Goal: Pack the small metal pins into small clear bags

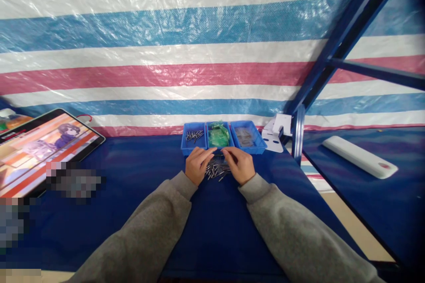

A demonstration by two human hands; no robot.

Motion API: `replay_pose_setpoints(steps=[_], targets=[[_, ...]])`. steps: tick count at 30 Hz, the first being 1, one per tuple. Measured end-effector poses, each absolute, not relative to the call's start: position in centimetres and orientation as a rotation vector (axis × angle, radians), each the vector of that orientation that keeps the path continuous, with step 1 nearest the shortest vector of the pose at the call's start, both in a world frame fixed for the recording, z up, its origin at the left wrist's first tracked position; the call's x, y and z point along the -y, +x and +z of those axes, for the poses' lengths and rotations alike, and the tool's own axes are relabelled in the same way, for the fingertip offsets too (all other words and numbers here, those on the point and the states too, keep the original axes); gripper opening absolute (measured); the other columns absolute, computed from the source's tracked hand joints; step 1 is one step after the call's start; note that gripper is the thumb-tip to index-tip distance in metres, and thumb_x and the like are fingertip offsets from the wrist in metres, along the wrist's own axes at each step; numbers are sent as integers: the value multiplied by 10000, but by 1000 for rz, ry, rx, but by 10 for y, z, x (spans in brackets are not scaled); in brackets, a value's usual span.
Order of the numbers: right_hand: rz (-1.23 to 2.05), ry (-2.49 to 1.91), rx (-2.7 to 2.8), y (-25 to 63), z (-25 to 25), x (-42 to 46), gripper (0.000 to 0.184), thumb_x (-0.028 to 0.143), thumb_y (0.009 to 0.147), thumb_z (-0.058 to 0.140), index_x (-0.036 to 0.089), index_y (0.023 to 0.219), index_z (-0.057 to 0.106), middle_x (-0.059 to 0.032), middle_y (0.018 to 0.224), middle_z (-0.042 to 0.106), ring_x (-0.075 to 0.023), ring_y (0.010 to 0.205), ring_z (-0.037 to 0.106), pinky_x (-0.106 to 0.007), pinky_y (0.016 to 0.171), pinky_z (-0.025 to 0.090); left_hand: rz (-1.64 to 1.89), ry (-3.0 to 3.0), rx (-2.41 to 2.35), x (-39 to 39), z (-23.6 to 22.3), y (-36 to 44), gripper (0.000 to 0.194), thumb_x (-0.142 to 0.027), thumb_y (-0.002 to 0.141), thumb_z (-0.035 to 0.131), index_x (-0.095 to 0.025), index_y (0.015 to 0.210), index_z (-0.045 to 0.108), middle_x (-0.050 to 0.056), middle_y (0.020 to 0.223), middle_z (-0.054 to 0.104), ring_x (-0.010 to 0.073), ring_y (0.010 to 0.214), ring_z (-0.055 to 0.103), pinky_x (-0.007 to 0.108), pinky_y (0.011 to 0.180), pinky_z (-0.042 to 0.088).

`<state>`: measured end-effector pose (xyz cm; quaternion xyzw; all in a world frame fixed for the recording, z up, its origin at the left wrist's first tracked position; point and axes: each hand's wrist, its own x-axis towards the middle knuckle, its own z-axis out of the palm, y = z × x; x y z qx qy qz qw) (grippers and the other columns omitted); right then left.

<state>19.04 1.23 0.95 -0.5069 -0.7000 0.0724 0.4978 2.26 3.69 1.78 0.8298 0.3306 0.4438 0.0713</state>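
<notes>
My left hand (pixel 198 166) and my right hand (pixel 240 166) face each other just in front of the blue bins, thumbs and forefingers pinched. Something thin and dark seems to span the gap between the fingertips, too small to name. Below them lies a loose pile of slim metal pieces (pixel 216 170) on the blue table. The left blue bin (pixel 187 147) holds similar metal pieces (pixel 194 135). Green plastic packaging (pixel 218 135) fills the middle bin. In the right blue bin (pixel 257 147) are clear or greyish plastic pieces (pixel 244 136).
A tablet (pixel 49 150) showing a cartoon picture leans at the left. White cut-out card (pixel 277 132) stands right of the bins, by a blue metal frame post (pixel 298 135). A long white device (pixel 360 157) lies on the right-hand surface. Striped sheeting (pixel 166 73) hangs behind.
</notes>
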Motion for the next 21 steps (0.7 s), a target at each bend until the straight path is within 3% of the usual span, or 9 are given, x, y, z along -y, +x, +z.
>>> replay_pose_setpoints(steps=[4,14,16,21], targets=[[174,-1218,1691,190,11,-11,273,328,882,391,186,895,623,-53,859,666,-167,790,617,-277,740,468,1332,2502,-980,-39,16,22,279,-236,894,401,-184,1069,612,45,716,615,157,706,530,298,699,428],[190,-1210,1705,190,10,-12,279,334,882,387,187,881,624,-53,845,666,-168,778,620,-277,733,475,1764,2311,-960,-44,44,15,192,-210,866,466,-183,927,646,43,862,674,164,853,600,320,796,475],[193,-1200,1713,190,10,-12,272,328,881,390,188,880,623,-53,851,666,-168,790,618,-276,739,472,1848,2279,-1008,-51,54,14,203,-212,867,462,-185,981,629,47,920,666,167,894,599,327,834,464],[185,-1221,1730,192,7,-14,258,314,874,400,189,862,626,-50,839,664,-166,774,612,-271,718,461,1610,2422,-1327,-61,52,13,304,-251,866,455,-209,1154,544,74,1163,573,224,1113,487,404,957,352]])
